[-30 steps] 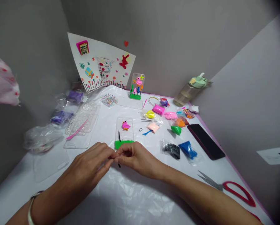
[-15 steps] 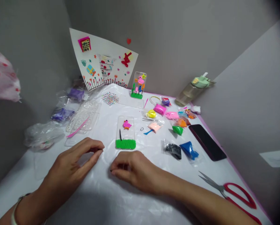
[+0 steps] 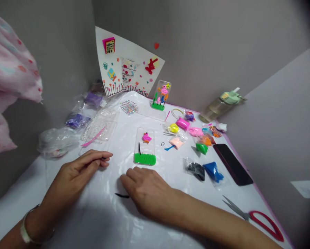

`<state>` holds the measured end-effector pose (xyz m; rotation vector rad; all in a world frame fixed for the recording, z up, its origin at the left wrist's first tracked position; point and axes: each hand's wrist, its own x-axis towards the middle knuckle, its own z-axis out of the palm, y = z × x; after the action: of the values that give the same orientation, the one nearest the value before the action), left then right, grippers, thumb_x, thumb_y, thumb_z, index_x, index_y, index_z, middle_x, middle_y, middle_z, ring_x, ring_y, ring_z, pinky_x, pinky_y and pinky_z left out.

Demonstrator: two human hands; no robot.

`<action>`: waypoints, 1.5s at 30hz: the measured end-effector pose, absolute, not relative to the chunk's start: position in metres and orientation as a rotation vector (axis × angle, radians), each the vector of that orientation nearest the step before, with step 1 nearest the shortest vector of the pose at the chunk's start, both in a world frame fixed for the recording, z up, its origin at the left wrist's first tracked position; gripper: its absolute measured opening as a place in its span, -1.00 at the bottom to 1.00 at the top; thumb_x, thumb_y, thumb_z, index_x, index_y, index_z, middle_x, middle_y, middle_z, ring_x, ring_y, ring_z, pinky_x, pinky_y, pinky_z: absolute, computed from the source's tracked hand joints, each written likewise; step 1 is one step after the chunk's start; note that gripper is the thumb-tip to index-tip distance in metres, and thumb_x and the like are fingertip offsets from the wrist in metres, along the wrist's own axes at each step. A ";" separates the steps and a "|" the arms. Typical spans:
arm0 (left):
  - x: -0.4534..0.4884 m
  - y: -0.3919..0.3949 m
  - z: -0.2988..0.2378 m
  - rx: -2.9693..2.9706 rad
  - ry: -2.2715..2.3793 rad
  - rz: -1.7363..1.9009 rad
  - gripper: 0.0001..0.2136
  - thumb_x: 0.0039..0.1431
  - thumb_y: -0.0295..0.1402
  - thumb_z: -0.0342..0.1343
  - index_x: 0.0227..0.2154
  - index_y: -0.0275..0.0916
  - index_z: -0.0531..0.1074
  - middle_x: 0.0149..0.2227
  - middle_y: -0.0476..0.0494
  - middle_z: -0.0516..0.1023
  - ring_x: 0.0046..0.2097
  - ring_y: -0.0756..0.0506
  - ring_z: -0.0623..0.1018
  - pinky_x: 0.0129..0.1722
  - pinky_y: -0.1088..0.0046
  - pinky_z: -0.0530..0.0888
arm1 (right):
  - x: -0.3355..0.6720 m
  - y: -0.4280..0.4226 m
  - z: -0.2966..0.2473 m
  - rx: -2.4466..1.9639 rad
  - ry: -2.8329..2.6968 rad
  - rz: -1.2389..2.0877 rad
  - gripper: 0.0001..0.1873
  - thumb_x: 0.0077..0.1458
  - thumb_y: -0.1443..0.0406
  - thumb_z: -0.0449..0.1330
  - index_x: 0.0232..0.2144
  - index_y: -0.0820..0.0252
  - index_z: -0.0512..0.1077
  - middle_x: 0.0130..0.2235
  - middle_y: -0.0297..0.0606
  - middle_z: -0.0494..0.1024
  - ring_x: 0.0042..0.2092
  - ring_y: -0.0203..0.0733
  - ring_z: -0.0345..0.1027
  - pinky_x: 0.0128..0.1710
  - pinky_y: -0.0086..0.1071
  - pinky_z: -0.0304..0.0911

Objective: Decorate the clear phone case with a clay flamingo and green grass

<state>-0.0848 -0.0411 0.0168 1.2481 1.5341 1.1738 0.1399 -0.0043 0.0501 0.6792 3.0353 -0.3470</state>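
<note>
My left hand (image 3: 78, 178) hovers over the white table cover with thumb and fingers pinched together; a tiny dark bit, apparently black clay (image 3: 103, 158), shows between them. My right hand (image 3: 147, 190) rests on the cover, fingers curled down and closed, fingertips hidden. From beneath it sticks out a thin black clay strip (image 3: 121, 195), its right end at the fingers. Just beyond lies a clear phone case (image 3: 150, 147) bearing a pink clay bird (image 3: 146, 137), an upright black clay stem (image 3: 139, 148) and a green clay grass band (image 3: 144, 159).
Bagged clay, including black (image 3: 195, 170), blue (image 3: 214, 172) and green (image 3: 202, 148), lies to the right, near a phone (image 3: 232, 164) and red-handled scissors (image 3: 248, 216). A decorated case (image 3: 161, 95) and a bottle (image 3: 221, 104) stand behind. Clear cases (image 3: 100, 126) lie left.
The black clay strip now shows on the cover beside my right hand, whose fingers have turned downward. My left fingers have closed from a loose ring into a tighter pinch. The view has shifted left.
</note>
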 end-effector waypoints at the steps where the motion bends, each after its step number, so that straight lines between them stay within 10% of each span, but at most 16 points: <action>1: -0.086 -0.041 0.015 1.134 1.500 1.179 -0.81 0.16 -0.18 0.29 -0.19 -0.05 0.67 -0.24 -0.03 0.70 -0.20 -0.02 0.64 -0.17 0.81 0.45 | 0.136 0.000 0.051 0.717 3.045 -0.331 -0.83 0.31 0.48 0.03 -0.21 0.28 0.42 -0.27 -0.17 0.52 -0.33 -0.14 0.27 -0.37 -0.28 0.16; 24: -0.098 -0.036 0.026 0.549 1.156 1.486 -0.87 0.03 -0.42 0.39 -0.33 -0.19 0.62 -0.41 0.05 0.59 -0.39 0.05 0.55 -0.34 0.72 0.58 | 0.076 0.020 0.002 0.684 3.328 0.013 -0.38 0.40 0.04 0.04 0.28 0.40 0.16 0.34 0.12 0.23 0.42 0.20 -0.12 0.36 0.13 -0.04; 32: -0.093 -0.036 0.040 0.478 1.179 1.498 -0.87 0.03 -0.41 0.40 -0.30 -0.22 0.67 -0.46 0.00 0.59 -0.42 0.03 0.54 -0.39 0.71 0.58 | 0.078 0.018 0.011 0.658 3.328 -0.117 -0.43 0.40 -0.02 0.00 0.16 0.33 0.29 0.21 0.05 0.37 0.27 0.10 0.13 0.30 0.08 0.01; 36: -0.089 -0.035 0.044 0.443 1.206 1.507 -0.83 -0.04 -0.49 0.41 -0.33 -0.22 0.69 -0.40 -0.02 0.66 -0.44 0.05 0.56 -0.40 0.73 0.59 | 0.089 0.034 0.028 0.878 3.217 -0.274 -0.65 0.47 0.17 -0.04 -0.12 0.27 0.46 -0.11 -0.10 0.55 -0.09 -0.08 0.37 -0.06 -0.20 0.23; 45: -0.095 -0.036 0.031 0.434 1.201 1.505 -0.76 0.00 -0.53 0.37 -0.22 -0.21 0.68 -0.23 -0.05 0.73 -0.31 0.01 0.68 -0.21 0.69 0.63 | 0.121 0.018 0.057 0.704 2.860 -0.589 -0.79 0.26 0.19 0.31 -0.29 0.25 0.48 -0.26 -0.22 0.55 -0.30 -0.20 0.35 -0.38 -0.37 0.12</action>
<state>-0.0951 -0.0362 0.0309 0.4340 1.2009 1.5047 0.1211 0.0180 0.0573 0.7040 2.8595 -0.5885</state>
